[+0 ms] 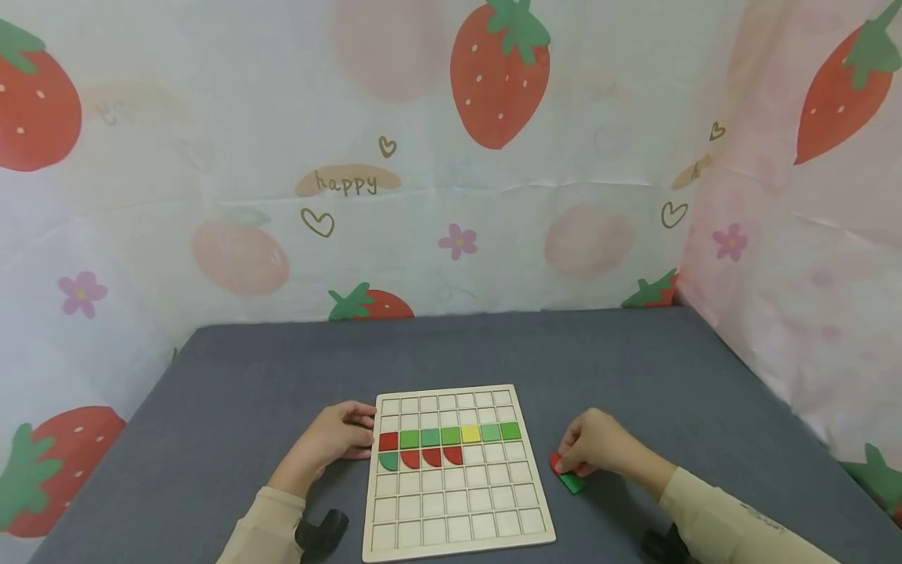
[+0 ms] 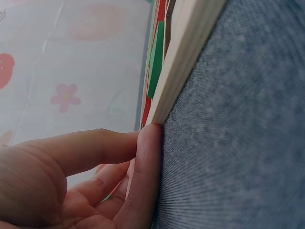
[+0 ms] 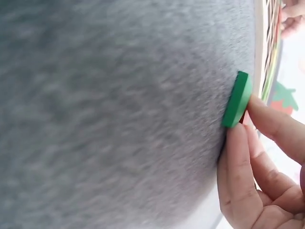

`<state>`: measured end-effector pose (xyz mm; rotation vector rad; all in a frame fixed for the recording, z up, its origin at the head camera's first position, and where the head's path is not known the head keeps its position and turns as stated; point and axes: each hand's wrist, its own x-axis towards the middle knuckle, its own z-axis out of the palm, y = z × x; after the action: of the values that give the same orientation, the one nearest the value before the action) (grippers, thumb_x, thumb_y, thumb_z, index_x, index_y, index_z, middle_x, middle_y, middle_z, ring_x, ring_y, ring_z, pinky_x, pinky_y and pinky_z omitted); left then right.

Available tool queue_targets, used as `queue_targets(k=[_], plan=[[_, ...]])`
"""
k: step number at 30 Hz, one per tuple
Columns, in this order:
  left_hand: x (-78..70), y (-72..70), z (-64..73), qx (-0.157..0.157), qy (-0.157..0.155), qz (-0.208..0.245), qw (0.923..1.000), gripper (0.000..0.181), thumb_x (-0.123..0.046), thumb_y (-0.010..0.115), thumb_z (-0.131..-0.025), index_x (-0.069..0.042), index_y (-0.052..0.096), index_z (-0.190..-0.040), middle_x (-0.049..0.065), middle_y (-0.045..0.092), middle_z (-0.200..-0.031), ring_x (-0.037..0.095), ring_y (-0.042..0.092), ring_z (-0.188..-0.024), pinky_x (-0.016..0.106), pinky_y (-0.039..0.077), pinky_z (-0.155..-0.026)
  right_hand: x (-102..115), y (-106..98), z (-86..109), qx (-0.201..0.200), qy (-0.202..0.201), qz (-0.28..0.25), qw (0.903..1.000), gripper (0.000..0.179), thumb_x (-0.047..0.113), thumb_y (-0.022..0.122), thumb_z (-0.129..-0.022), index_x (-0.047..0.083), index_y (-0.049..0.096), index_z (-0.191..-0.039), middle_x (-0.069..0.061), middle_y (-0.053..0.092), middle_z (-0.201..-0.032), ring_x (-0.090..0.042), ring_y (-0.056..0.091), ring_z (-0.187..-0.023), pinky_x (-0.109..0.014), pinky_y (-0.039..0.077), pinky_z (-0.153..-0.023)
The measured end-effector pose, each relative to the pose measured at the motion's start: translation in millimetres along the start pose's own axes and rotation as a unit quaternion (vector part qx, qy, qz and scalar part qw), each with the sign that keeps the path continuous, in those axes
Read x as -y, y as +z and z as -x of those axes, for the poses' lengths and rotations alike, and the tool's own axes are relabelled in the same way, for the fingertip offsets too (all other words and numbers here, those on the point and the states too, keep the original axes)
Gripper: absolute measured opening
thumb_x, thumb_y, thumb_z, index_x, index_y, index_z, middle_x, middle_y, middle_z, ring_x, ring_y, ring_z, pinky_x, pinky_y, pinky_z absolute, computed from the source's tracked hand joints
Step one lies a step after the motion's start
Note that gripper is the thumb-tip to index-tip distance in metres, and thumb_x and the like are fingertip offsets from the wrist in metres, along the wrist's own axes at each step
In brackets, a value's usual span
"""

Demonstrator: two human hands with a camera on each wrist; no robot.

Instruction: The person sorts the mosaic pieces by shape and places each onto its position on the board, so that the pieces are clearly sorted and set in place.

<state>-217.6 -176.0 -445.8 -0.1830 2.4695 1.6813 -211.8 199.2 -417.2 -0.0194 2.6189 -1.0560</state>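
A pale wooden grid board (image 1: pixel 461 501) lies on the table between both hands. One row holds red, green and yellow squares (image 1: pixel 470 434); the row below has a green quarter-round piece (image 1: pixel 388 461) and several red quarter-round pieces (image 1: pixel 431 457) at its left. My left hand (image 1: pixel 338 435) rests fingertips against the board's left edge, also seen in the left wrist view. Right of the board, my right hand (image 1: pixel 599 445) pinches a green piece (image 3: pixel 238 100) together with a red piece (image 1: pixel 555 462), low at the tabletop. Fingers partly hide the red one, so its shape is unclear.
Dark grey cloth (image 1: pixel 296 360) covers the table. A fabric curtain (image 1: pixel 451 266) printed with strawberries and flowers closes off the back and sides. Black straps (image 1: pixel 320 534) sit around the wrists, below the beige sleeves (image 1: pixel 271 525).
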Motion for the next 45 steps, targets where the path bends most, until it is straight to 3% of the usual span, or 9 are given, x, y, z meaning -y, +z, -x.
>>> queue_targets(k=[12,22,29,45], plan=[[0.1,-0.3,-1.7,0.001,0.004,-0.001,1.0000,0.047,0.007,0.066,-0.083,0.007,0.057,-0.129,0.017,0.058,-0.108,0.018,0.067,-0.084,0.034,0.063,-0.069,9,2,3.9,-0.024,-0.027,0.079,0.9962,0.014,0.001,0.085,-0.068,0.005,0.073,-0.066,-0.002,0.067,-0.061,-0.011,0.062,-0.052,-0.024,0.056,-0.050],[-2.0,-0.3,-0.4,-0.002,0.003,-0.002,1.0000,0.047,0.008,0.065,-0.082,0.007,0.057,-0.129,0.017,0.059,-0.108,0.018,0.067,-0.084,0.034,0.063,-0.068,6,-2,1.1,0.038,-0.051,-0.016,0.9978,0.007,-0.005,0.078,-0.075,-0.003,0.071,-0.075,-0.007,0.069,-0.071,-0.015,0.066,-0.061,-0.031,0.061,-0.058],[-2.4,0.1,0.4,0.001,0.000,-0.001,1.0000,0.047,0.008,0.065,-0.083,0.007,0.057,-0.129,0.018,0.059,-0.108,0.019,0.067,-0.083,0.033,0.063,-0.068,17,-3,-6.3,0.052,-0.057,-0.095,0.9925,0.009,-0.001,0.076,-0.081,-0.008,0.074,-0.087,-0.011,0.073,-0.075,-0.014,0.068,-0.061,-0.034,0.063,-0.063],[-1.1,-0.5,1.2,0.001,0.004,-0.001,1.0000,0.047,0.008,0.065,-0.083,0.007,0.057,-0.129,0.018,0.059,-0.108,0.019,0.067,-0.083,0.034,0.063,-0.068,59,32,-32.2,0.080,-0.070,-0.112,0.9881,0.006,0.001,0.079,-0.079,-0.004,0.076,-0.083,-0.013,0.074,-0.073,-0.014,0.069,-0.056,-0.030,0.062,-0.060]])
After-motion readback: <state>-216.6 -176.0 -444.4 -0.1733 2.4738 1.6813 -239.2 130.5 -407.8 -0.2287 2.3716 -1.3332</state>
